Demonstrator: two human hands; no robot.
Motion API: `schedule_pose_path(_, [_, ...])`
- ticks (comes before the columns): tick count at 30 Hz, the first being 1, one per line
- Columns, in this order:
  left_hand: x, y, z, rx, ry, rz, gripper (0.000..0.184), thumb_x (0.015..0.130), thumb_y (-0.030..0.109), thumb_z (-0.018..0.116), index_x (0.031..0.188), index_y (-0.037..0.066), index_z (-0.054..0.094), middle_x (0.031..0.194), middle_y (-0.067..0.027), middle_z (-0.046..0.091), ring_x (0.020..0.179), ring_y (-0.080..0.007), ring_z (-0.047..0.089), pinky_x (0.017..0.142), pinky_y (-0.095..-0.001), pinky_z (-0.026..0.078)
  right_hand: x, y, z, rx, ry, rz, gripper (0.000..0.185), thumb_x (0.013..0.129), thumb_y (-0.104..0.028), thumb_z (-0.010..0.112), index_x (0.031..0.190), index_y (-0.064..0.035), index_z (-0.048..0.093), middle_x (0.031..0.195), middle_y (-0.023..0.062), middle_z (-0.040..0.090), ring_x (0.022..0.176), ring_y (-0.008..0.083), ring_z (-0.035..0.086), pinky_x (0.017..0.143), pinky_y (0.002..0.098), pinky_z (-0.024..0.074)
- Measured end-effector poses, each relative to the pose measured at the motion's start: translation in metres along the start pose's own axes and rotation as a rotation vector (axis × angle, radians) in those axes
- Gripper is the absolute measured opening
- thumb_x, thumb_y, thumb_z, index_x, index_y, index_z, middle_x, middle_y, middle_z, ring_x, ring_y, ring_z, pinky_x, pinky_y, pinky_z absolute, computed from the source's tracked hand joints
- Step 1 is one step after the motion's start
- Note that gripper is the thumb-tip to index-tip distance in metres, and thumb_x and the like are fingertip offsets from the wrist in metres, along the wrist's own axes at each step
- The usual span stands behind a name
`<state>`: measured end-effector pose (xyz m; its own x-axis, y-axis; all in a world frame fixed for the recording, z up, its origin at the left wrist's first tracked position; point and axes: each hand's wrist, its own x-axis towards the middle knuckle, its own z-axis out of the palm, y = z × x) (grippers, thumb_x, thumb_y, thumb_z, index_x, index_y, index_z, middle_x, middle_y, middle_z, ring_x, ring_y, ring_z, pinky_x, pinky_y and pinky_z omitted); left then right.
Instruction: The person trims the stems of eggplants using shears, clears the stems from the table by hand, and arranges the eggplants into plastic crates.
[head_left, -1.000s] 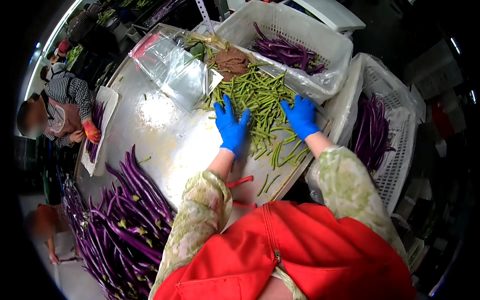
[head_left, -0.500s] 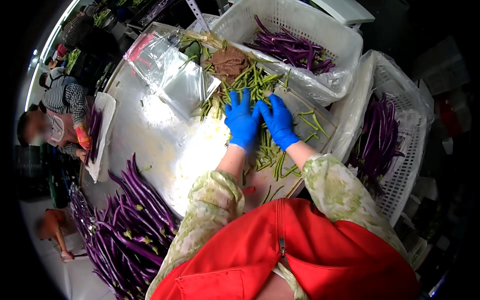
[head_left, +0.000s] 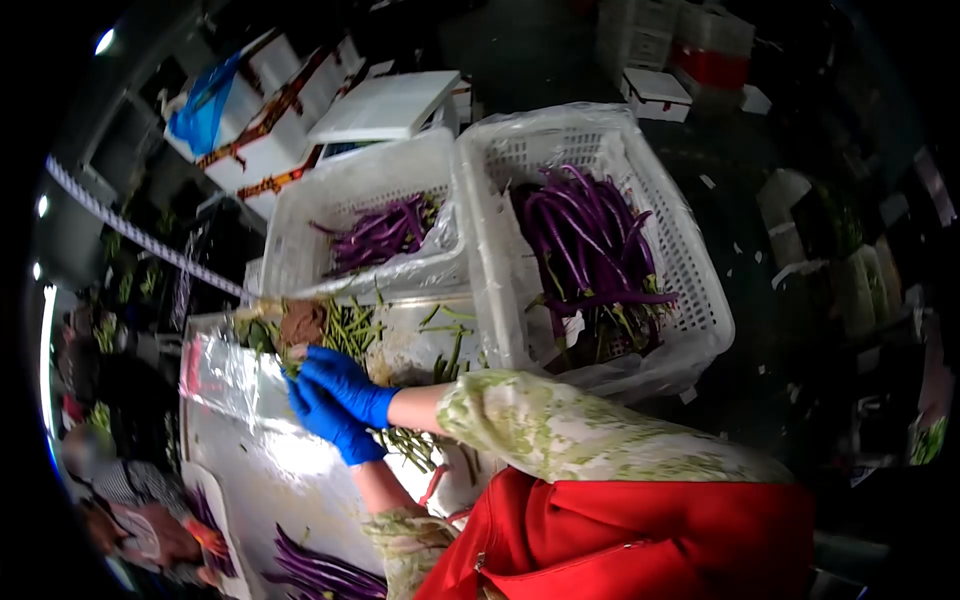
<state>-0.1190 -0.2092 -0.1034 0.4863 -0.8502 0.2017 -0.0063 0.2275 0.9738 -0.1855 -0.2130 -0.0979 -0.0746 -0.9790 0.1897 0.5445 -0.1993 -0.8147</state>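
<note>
Blue-gloved left hand (head_left: 325,418) and blue-gloved right hand (head_left: 345,383) overlap, fingers part-curled, can't tell if anything's held; best cupped low so thin green bean pieces (head_left: 352,328), lying near both on the grey metal table (head_left: 232,440), don't scatter.

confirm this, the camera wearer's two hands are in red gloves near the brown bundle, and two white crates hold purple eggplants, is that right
Not quite: the gloves are blue, not red, as the head view shows. The left hand and right hand are near the brown bundle, and two white crates do hold purple eggplants.
</note>
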Motion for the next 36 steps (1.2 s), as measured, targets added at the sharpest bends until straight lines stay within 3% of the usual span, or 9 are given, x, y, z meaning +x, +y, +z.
schedule_pose_path(8, [0.006, 0.084, 0.052, -0.054, -0.169, 0.156, 0.035, 0.091, 0.01, 0.052, 0.122, -0.005, 0.053, 0.119, -0.0118, 0.058, 0.102, -0.0184, 0.055, 0.091, -0.0298, 0.041, 0.022, -0.09, 0.009, 0.289, -0.026, -0.102, 0.034, 0.089, -0.018, 0.056, 0.12, -0.0043, 0.055, 0.116, 0.0077, 0.058, 0.113, 0.0174, 0.05, 0.098, 0.0283, 0.0374])
schedule_pose_path(12, [-0.037, 0.147, 0.129, 0.021, -0.299, 0.374, 0.036, 0.092, 0.012, 0.049, 0.123, -0.005, 0.052, 0.119, -0.0123, 0.058, 0.104, -0.0196, 0.056, 0.093, -0.0285, 0.04, 0.039, -0.161, -0.031, 0.368, -0.038, -0.207, 0.033, 0.089, -0.015, 0.055, 0.12, -0.0035, 0.054, 0.114, 0.0061, 0.058, 0.11, 0.0147, 0.05, 0.097, 0.027, 0.0385])
schedule_pose_path(14, [-0.062, 0.171, 0.186, 0.268, -0.176, 0.604, 0.034, 0.088, 0.012, 0.056, 0.116, -0.008, 0.056, 0.115, -0.0124, 0.061, 0.099, -0.0187, 0.059, 0.089, -0.0271, 0.043, 0.05, -0.208, -0.065, 0.408, -0.026, -0.283, 0.032, 0.09, -0.013, 0.054, 0.12, -0.0031, 0.053, 0.113, 0.0053, 0.058, 0.108, 0.0134, 0.051, 0.096, 0.0264, 0.0391])
schedule_pose_path(19, [-0.128, 0.222, 0.341, 0.197, -0.346, 0.857, 0.033, 0.088, 0.015, 0.06, 0.115, -0.003, 0.059, 0.113, -0.0088, 0.063, 0.096, -0.0157, 0.059, 0.086, -0.0277, 0.045, 0.064, -0.341, -0.169, 0.603, 0.116, -0.621, 0.03, 0.09, -0.011, 0.054, 0.118, -0.0021, 0.053, 0.11, 0.0037, 0.058, 0.104, 0.0106, 0.051, 0.092, 0.025, 0.0413])
schedule_pose_path(25, [-0.213, 0.262, 0.506, -0.1, -0.666, 0.72, 0.03, 0.089, 0.011, 0.058, 0.117, 0.0, 0.06, 0.116, -0.011, 0.062, 0.098, -0.0145, 0.06, 0.088, -0.0271, 0.046, 0.093, -0.47, -0.311, 0.561, 0.169, -0.935, 0.033, 0.09, -0.009, 0.052, 0.123, -0.0037, 0.051, 0.113, 0.0037, 0.057, 0.102, 0.0097, 0.053, 0.092, 0.0241, 0.0424])
schedule_pose_path(29, [-0.23, 0.253, 0.611, -0.27, -0.745, 0.683, 0.033, 0.087, 0.011, 0.062, 0.118, 0.003, 0.06, 0.115, -0.0099, 0.063, 0.096, -0.0131, 0.059, 0.085, -0.0265, 0.047, 0.107, -0.526, -0.391, 0.443, 0.233, -1.133, 0.025, 0.087, -0.012, 0.055, 0.111, -0.0053, 0.057, 0.104, 0.0028, 0.061, 0.093, 0.01, 0.056, 0.084, 0.0244, 0.0458])
schedule_pose_path(33, [-0.224, 0.192, 0.709, -0.44, -0.97, 0.496, 0.036, 0.086, 0.012, 0.064, 0.121, 0.007, 0.059, 0.117, -0.009, 0.062, 0.099, -0.0123, 0.057, 0.088, -0.0252, 0.045, 0.161, -0.526, -0.495, 0.072, 0.477, -1.176, 0.017, 0.084, -0.02, 0.059, 0.095, -0.0061, 0.058, 0.085, 0.0036, 0.058, 0.078, 0.0124, 0.053, 0.071, 0.0258, 0.0462])
schedule_pose_path(35, [-0.188, 0.115, 0.759, -0.143, -1.113, 0.281, 0.038, 0.087, 0.014, 0.063, 0.124, 0.009, 0.057, 0.117, -0.0076, 0.061, 0.104, -0.0138, 0.055, 0.092, -0.0258, 0.042, 0.163, -0.496, -0.555, 0.045, 0.375, -0.743, 0.041, 0.085, -0.029, 0.06, 0.118, -0.0042, 0.059, 0.109, 0.0075, 0.062, 0.098, 0.0143, 0.056, 0.09, 0.0273, 0.0422])
schedule_pose_path(36, [-0.165, 0.057, 0.776, 0.03, -1.07, 0.386, 0.039, 0.087, 0.015, 0.063, 0.125, 0.009, 0.057, 0.118, -0.0067, 0.061, 0.106, -0.0145, 0.054, 0.094, -0.0261, 0.04, 0.156, -0.479, -0.586, -0.253, 0.452, -0.427, 0.05, 0.086, -0.037, 0.058, 0.122, -0.0023, 0.056, 0.119, 0.0126, 0.058, 0.111, 0.0188, 0.053, 0.096, 0.0301, 0.0385])
